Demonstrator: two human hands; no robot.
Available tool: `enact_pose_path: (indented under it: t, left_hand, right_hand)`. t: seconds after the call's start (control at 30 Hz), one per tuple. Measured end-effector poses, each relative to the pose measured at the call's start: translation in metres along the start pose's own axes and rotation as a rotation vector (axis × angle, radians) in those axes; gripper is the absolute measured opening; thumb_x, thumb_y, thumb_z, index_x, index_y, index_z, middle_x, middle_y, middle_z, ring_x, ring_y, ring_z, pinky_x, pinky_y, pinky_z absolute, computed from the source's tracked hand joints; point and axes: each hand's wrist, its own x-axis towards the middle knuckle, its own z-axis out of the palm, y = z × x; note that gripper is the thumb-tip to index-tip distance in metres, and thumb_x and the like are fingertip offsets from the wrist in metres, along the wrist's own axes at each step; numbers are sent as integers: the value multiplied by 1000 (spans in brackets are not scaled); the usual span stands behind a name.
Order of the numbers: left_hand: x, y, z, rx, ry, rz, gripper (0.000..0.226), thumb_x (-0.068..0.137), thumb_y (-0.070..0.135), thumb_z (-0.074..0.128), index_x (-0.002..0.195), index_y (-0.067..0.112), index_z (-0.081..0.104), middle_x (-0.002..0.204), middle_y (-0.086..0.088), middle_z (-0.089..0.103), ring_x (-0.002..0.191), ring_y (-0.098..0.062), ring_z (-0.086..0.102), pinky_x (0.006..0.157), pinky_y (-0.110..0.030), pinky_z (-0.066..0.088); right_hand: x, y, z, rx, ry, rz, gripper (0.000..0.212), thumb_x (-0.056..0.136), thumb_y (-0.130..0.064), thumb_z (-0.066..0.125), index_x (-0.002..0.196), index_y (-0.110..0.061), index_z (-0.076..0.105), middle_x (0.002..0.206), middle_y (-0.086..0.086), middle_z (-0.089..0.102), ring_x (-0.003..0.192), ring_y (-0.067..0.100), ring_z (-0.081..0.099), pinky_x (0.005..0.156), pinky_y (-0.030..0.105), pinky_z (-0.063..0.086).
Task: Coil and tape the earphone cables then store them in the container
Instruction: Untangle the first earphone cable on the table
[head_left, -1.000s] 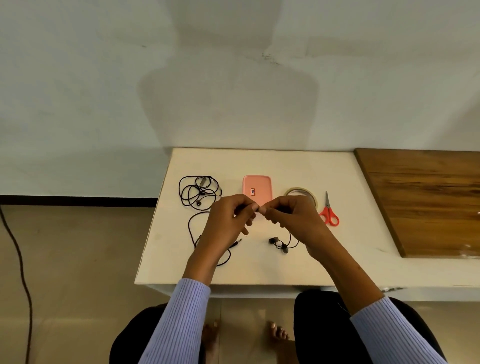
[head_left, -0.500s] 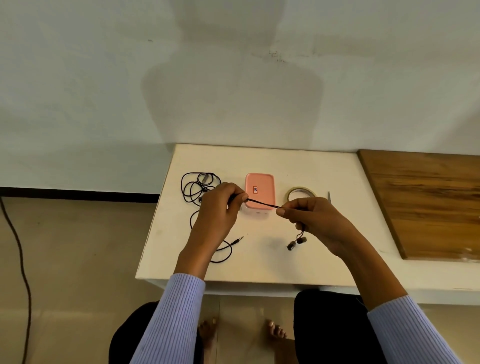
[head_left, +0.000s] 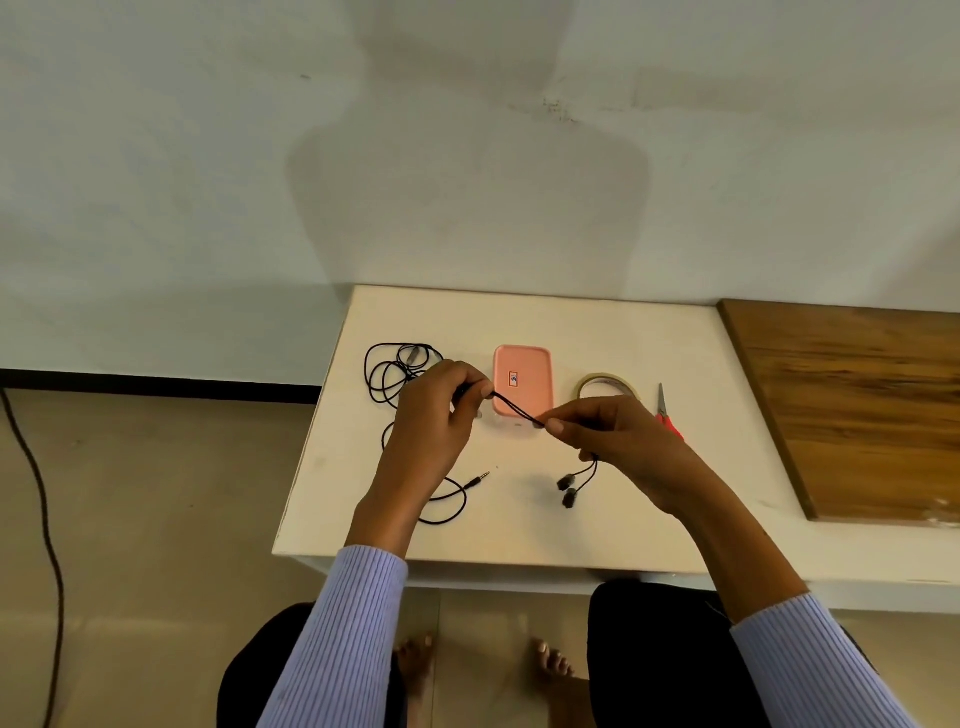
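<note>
A black earphone cable (head_left: 519, 410) is stretched taut between my two hands above the white table (head_left: 597, 525). My left hand (head_left: 439, 421) pinches one end of the stretch, and my right hand (head_left: 608, 436) pinches the other. The two earbuds (head_left: 567, 491) dangle below my right hand. The jack plug (head_left: 480, 477) and a loop of cable lie on the table near my left wrist. A second tangled black earphone cable (head_left: 395, 371) lies at the table's back left. The pink container (head_left: 522, 380) sits closed behind my hands.
A roll of tape (head_left: 605, 385) lies right of the container, partly behind my right hand. Red-handled scissors (head_left: 665, 413) lie further right. A wooden board (head_left: 852, 410) covers the right side. A dark cord (head_left: 36, 525) trails on the floor at left.
My hands, first close together pinching the cable, have drawn apart, stretching it taut between them. The earbuds rose off the table and now hang under my right hand.
</note>
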Motion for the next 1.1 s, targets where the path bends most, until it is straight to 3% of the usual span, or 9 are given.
enact_pose_path:
  t: [0.1,0.3,0.47,0.6,0.7,0.87,0.97,1.1]
  left_hand:
    - [0,0,0,-7,-2,-2,10,92,12,59,88,7,66,84,-2,66,75,-4,57,64,-5,40]
    - [0,0,-1,4,-31,-36,11,92,8,58,87,2,66,80,0,62,72,15,57,61,-4,41]
    - [-1,-2,-2,-16,-23,-87,10,91,9,59,87,5,67,76,2,60,61,-2,59,54,-10,48]
    - [-1,-1,-3,-42,-29,-127,10,91,10,60,87,5,68,74,0,61,54,5,59,51,-7,43]
    - [-1,-2,0,-33,-15,-142,10,90,11,61,86,6,69,76,-2,64,52,-4,58,52,-8,43]
    - [0,-6,6,20,11,-117,15,88,5,63,97,8,74,94,-4,71,66,4,54,62,-3,41]
    - [-3,7,17,-140,-99,-99,21,88,9,63,106,16,72,103,2,70,68,-2,57,55,-18,52]
    - [-3,18,25,-232,-237,-130,14,90,19,62,93,15,75,83,2,72,69,-10,62,47,-25,52]
  right_hand:
    - [1,1,2,-81,-17,-16,14,86,-24,65,94,-16,73,89,-10,72,75,-3,58,63,12,46]
    - [1,0,-2,12,77,19,9,84,-18,67,89,-11,71,77,-1,69,70,3,63,60,13,48]
    - [-1,-1,-3,32,39,30,8,85,-12,66,88,-6,70,75,1,71,66,5,66,62,15,51]
    - [-2,0,-11,19,73,42,8,81,-13,71,86,-6,72,69,-3,67,59,2,57,61,14,49]
    - [-2,2,-10,15,92,53,10,81,-16,71,86,-8,72,73,-3,65,64,3,56,62,14,47]
    - [2,2,-3,18,173,61,7,82,-18,70,84,-11,71,72,-4,64,65,7,54,59,16,45]
    - [4,0,7,-26,144,39,9,81,-22,71,81,-13,72,75,1,66,68,9,55,62,22,45]
    - [6,-4,14,-26,143,-16,11,81,-22,71,81,-12,71,69,-2,64,55,-2,52,53,11,43]
